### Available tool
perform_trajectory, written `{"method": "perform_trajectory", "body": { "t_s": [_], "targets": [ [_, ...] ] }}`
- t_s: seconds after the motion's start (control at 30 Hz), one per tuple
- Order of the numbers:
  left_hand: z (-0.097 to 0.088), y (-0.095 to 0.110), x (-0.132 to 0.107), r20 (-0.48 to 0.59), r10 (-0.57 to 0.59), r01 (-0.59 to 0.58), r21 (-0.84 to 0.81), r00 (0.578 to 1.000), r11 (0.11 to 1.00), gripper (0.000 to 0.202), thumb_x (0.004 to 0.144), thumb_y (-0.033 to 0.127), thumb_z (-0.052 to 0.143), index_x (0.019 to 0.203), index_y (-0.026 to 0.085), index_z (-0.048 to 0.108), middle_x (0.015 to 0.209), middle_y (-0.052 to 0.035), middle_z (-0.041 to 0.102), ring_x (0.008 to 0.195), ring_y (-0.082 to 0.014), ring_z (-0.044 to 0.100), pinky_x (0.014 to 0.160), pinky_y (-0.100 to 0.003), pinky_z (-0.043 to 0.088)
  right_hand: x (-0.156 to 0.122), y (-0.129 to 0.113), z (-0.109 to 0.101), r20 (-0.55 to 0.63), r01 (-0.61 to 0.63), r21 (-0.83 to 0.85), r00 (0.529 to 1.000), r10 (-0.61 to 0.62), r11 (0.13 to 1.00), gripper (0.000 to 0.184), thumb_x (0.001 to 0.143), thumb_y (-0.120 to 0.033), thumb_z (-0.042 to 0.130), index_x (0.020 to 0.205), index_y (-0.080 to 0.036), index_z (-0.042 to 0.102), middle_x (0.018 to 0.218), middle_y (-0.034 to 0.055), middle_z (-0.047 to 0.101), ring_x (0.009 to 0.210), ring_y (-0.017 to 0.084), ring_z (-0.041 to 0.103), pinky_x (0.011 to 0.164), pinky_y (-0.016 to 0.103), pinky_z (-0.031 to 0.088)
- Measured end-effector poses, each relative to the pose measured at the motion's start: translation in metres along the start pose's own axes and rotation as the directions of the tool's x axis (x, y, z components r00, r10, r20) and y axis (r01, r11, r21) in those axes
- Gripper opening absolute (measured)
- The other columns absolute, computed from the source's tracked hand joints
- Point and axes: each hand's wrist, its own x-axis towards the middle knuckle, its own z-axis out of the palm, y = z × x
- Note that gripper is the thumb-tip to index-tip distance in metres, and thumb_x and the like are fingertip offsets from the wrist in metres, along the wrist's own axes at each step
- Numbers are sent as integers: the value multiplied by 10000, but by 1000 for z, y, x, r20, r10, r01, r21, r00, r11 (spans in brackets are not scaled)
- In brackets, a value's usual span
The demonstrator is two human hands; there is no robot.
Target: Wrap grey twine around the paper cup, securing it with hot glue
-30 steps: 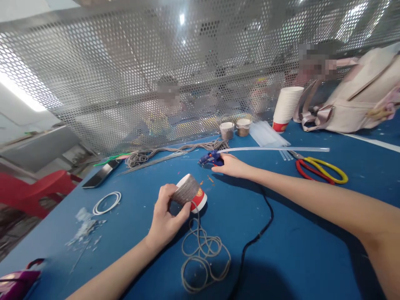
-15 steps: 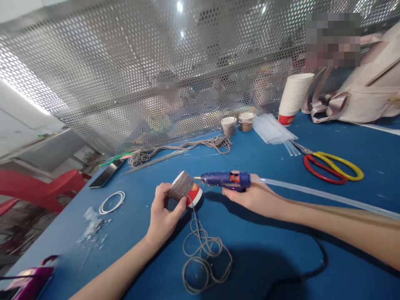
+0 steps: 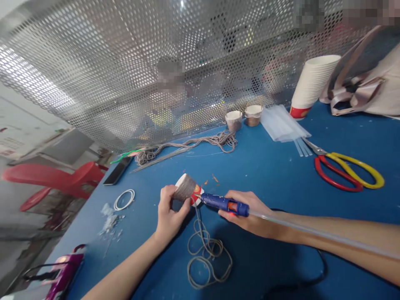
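My left hand [image 3: 171, 208] is closed around a small paper cup [image 3: 186, 187], held on its side above the table. Grey cord is wound round much of the cup, while a red and white band stays bare toward its right end. From the cup the loose grey cord [image 3: 208, 263] trails down into loops on the table. A blue hot glue gun [image 3: 220, 203] is gripped in my right hand [image 3: 246, 212], its nozzle at the cup's red band beside the wound cord. A long clear glue stick [image 3: 300, 227] sticks out of the gun's back.
Behind lie a grey cord bundle [image 3: 187, 143], two cord-wrapped cups [image 3: 233, 121], plastic sheets [image 3: 278, 123], stacked paper cups [image 3: 315, 81] and scissors [image 3: 346, 168]. On the left are a phone [image 3: 118, 171], a white coil [image 3: 124, 200] and scraps [image 3: 109, 221]. A perforated metal panel [image 3: 125, 83] borders the table.
The glue gun's nozzle has moved down from above the cup's side onto its red band. My left hand still holds the cup. The view has shifted slightly.
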Motion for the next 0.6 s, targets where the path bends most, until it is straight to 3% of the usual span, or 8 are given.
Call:
{"method": "perform_trajectory", "body": {
  "t_s": [0.13,0.6],
  "targets": [
    [0,-4,-1,13,12,-12,-4,1000,1000,158,781,245,601,902,219,503,826,-14,502,759,-168,484,665,-309,438,0,4,2,-1,1,-42,1000,-1,999,224,867,-403,547,851,-182,577,746,23,647,622,141,568,592,240,375],
    [2,-7,0,-22,85,-84,75,996,994,190,751,244,627,895,220,506,839,-18,524,799,-182,497,683,-325,444,3,0,6,-10,19,-140,1000,-20,990,176,828,-358,595,808,-184,596,661,15,639,556,133,546,535,226,358]
  ]
}}
